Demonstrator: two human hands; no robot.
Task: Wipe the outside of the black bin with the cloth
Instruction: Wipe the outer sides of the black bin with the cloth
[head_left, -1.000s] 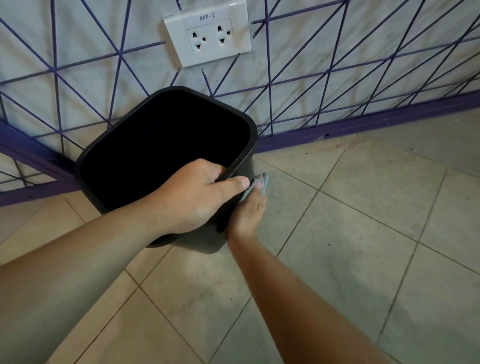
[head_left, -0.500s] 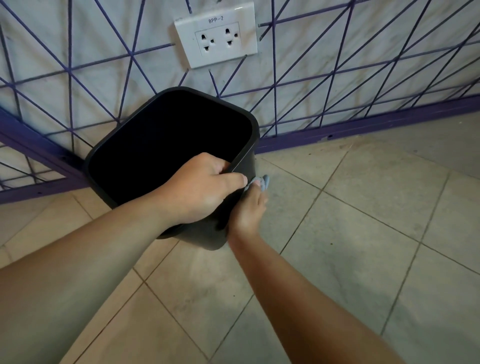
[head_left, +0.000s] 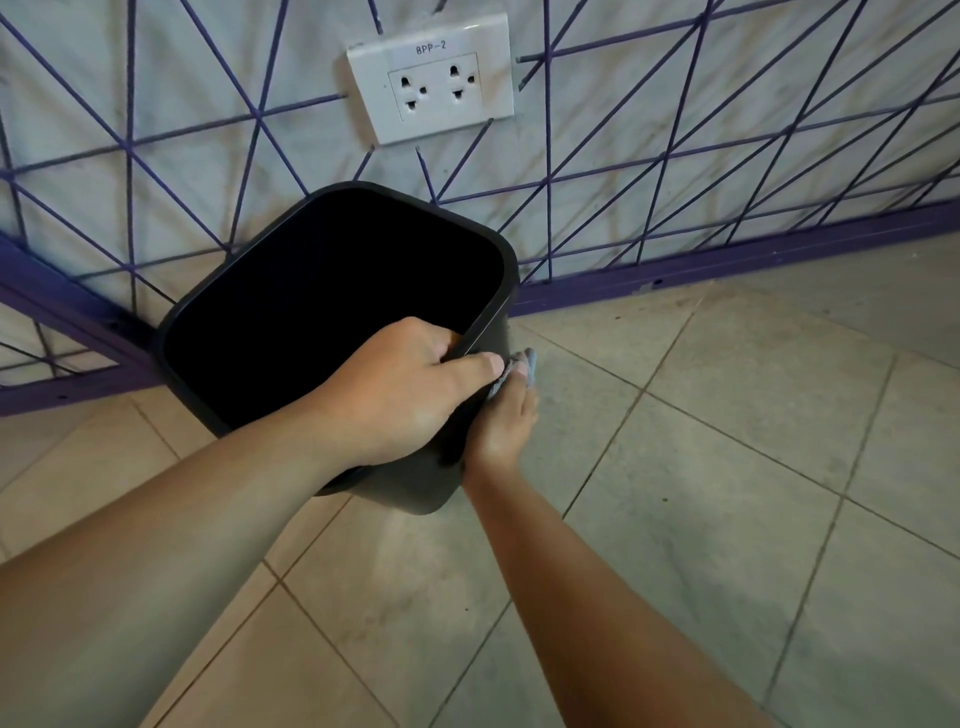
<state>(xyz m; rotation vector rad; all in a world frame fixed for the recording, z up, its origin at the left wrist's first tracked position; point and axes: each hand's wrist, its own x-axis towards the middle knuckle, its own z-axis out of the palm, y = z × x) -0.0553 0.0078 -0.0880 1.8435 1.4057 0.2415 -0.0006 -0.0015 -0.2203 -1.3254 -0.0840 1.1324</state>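
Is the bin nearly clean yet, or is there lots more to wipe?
Hard to say what is done: no wall looks visibly cleaner. In hand: the left hand grips the rim of the black plastic bin, tilting it, while the right hand presses the small grey-blue cloth against its right outer wall. Left, probably: the sides facing the purple-lined wall and the near side.

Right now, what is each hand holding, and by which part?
Left hand grips the black bin by its near rim. Right hand holds the blue-grey cloth against the bin's outer side.
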